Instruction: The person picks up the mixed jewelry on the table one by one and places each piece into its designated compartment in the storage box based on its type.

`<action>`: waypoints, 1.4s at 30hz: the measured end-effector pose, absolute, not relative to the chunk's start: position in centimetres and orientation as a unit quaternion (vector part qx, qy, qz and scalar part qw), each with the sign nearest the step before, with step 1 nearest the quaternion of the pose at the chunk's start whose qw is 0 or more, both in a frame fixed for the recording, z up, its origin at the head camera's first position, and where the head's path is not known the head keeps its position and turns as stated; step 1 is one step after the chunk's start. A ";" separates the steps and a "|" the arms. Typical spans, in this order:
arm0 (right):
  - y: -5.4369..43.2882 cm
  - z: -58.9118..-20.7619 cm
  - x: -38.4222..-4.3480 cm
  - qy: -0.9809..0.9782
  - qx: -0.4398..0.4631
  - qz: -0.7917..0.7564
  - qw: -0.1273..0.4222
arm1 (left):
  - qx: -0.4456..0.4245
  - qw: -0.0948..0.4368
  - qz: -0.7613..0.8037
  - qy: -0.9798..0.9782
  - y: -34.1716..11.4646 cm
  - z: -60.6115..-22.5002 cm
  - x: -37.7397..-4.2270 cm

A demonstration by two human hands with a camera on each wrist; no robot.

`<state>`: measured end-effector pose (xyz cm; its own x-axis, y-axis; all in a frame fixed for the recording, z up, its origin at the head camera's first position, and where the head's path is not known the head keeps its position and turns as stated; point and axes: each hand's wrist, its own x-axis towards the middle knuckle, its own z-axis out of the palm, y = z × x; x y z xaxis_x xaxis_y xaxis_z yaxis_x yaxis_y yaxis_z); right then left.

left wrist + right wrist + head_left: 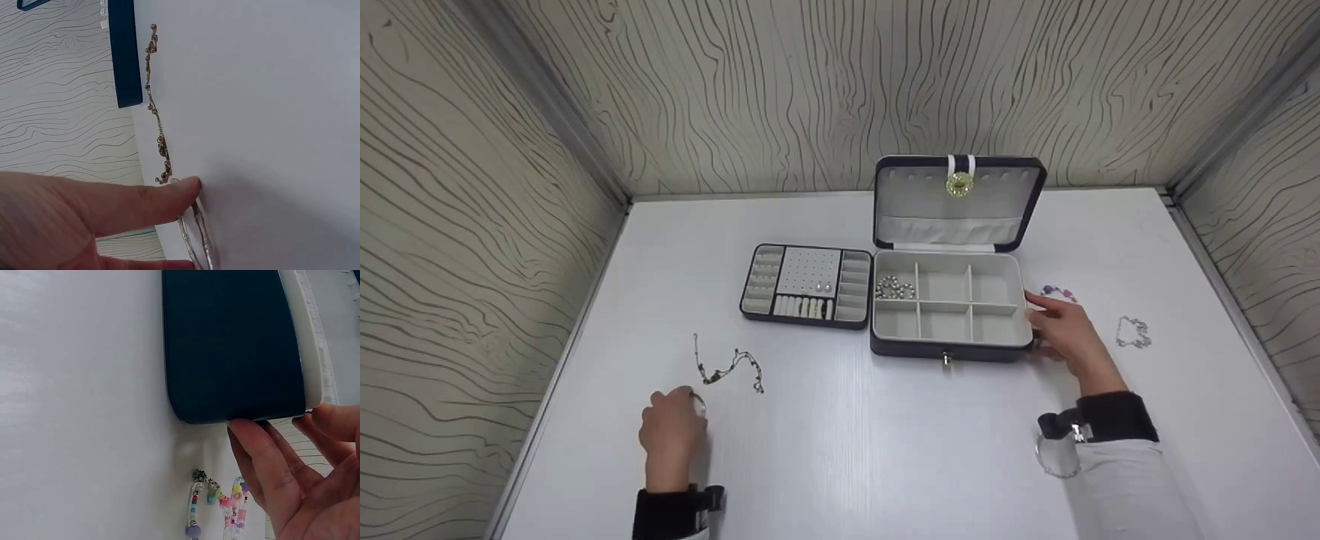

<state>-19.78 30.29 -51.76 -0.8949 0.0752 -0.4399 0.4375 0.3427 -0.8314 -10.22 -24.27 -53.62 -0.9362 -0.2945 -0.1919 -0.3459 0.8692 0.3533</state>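
My left hand [671, 427] pinches a silver bangle [204, 236] between thumb and fingers, low over the white table. Just beyond that hand lies a thin dark-gold chain bracelet [727, 369], stretched out in a loose curve. My right hand [1066, 330] rests against the right side of a dark blue jewelry box [915, 348], its fairly straight fingertips touching the end wall and its thumb at the cream rim. With its lid [960, 202] standing up, the box shows six compartments. A beaded bracelet [894, 289] lies in the back left one.
Left of the box sits a divided jewelry tray [808, 270] with pearl-like earrings [824, 287]. A colorful bead bracelet [233, 506] lies behind the right hand, a silver chain bracelet [1132, 332] farther right. Another bangle [1059, 474] is beside the right wrist. Patterned walls enclose the table.
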 end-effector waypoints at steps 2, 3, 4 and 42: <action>30.3 -51.8 -19.8 0.802 0.159 -0.551 0.166 | -0.167 0.061 0.196 0.964 -24.2 -53.6 -10.2; 30.3 -51.7 -19.8 0.802 0.159 -0.552 0.167 | -0.168 0.059 0.197 0.964 -24.2 -53.6 -10.2; 30.3 -51.7 -19.8 0.801 0.160 -0.552 0.167 | -0.167 0.057 0.198 0.964 -24.1 -53.5 -10.3; 30.3 -51.7 -19.6 0.804 0.159 -0.548 0.167 | 0.038 -0.141 0.267 0.952 -15.8 -50.4 -13.8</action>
<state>-19.62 30.29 -51.69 -0.8937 0.0736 -0.4426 0.4389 0.3482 -0.8283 -13.77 -15.82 -50.45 -0.9575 -0.0038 0.2883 0.1468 0.8541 0.4989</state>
